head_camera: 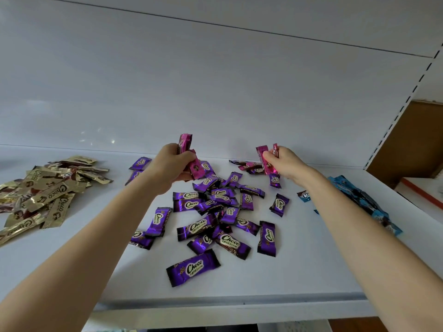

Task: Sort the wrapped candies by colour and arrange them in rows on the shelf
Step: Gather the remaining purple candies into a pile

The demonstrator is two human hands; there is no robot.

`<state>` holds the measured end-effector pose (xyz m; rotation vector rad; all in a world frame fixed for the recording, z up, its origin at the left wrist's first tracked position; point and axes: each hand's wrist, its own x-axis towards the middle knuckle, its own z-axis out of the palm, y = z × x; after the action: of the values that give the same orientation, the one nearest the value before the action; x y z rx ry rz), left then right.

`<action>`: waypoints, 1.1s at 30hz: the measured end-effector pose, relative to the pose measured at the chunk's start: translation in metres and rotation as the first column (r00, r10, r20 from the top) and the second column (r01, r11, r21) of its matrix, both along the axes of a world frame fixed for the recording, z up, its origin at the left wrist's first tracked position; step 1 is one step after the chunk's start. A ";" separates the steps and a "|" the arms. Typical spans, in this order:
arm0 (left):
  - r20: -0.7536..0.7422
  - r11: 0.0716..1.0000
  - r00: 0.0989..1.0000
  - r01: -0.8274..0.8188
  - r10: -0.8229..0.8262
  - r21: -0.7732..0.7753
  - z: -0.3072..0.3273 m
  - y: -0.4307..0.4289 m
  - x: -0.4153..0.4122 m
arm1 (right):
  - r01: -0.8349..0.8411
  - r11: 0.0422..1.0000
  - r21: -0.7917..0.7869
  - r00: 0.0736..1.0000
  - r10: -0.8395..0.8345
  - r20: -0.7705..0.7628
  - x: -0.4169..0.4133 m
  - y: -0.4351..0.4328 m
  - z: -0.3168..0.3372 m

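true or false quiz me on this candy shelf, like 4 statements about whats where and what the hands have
1. The left hand and the right hand each grip pink candies. True.
2. The gold candies lie at the right end of the shelf. False: they are piled at the left end, and the blue candies lie at the right.
3. The purple candies stand in neat rows. False: they lie loosely scattered in the middle.
4. A few more pink candies lie on the shelf at the back, by the right hand. True.
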<state>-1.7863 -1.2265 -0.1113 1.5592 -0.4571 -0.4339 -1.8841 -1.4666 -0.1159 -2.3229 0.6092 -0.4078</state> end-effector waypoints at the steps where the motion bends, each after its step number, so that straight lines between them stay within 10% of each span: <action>1: -0.002 1.000 1.000 -0.008 0.008 -0.011 -0.001 -0.005 -0.003 | 0.026 1.000 -0.017 1.000 -0.026 0.007 0.005 -0.002 -0.002; 7: 0.025 0.997 0.999 -0.040 0.038 0.071 -0.015 -0.015 -0.007 | 0.114 0.990 -0.079 0.994 -0.114 0.008 0.035 -0.022 -0.015; 17: 0.087 0.998 0.996 -0.020 0.014 0.066 -0.028 -0.010 -0.001 | -0.079 0.962 -0.263 0.911 -0.038 -0.411 0.057 -0.031 -0.016; 29: 0.108 0.998 0.993 -0.043 0.037 0.045 -0.030 -0.011 -0.002 | 0.009 0.992 0.127 0.999 -0.013 0.031 0.034 -0.028 0.004; 33: 0.105 0.999 0.994 -0.040 0.036 0.037 -0.029 -0.010 -0.005 | -0.010 1.000 -0.016 1.000 0.009 -0.029 0.040 -0.026 0.000</action>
<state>-1.7909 -1.2366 -0.1398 1.6314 -0.5016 -0.3347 -1.8440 -1.4927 -0.1162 -2.3498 0.6103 -0.3771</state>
